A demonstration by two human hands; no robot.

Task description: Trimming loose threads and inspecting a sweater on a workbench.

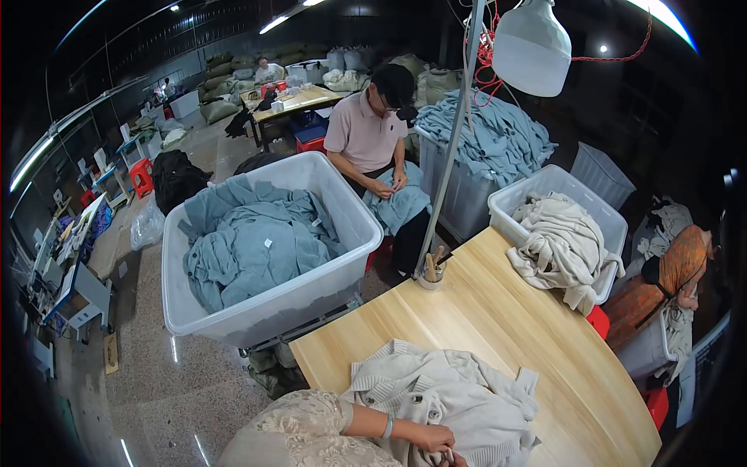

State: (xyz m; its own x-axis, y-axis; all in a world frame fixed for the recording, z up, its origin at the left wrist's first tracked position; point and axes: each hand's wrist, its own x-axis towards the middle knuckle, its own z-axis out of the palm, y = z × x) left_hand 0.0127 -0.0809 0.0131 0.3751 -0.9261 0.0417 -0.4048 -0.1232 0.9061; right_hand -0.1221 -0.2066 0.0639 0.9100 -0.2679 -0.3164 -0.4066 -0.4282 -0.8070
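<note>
bins [342, 210]: 3; lamp [531, 47]: 1; cream cardigan [459, 397]: 1; table [498, 311]: 1

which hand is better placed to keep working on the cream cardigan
Left, probably: the left hand already rests on the cream cardigan at the table's near edge. The right hand is not in view.

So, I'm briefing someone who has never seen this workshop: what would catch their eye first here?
Probably the big white bin heaped with blue-grey garments, left of the wooden table. Next, the cream knitted garment on the table's near edge, gripped by a hand at the bottom. Then the white lamp hanging top centre.
</note>
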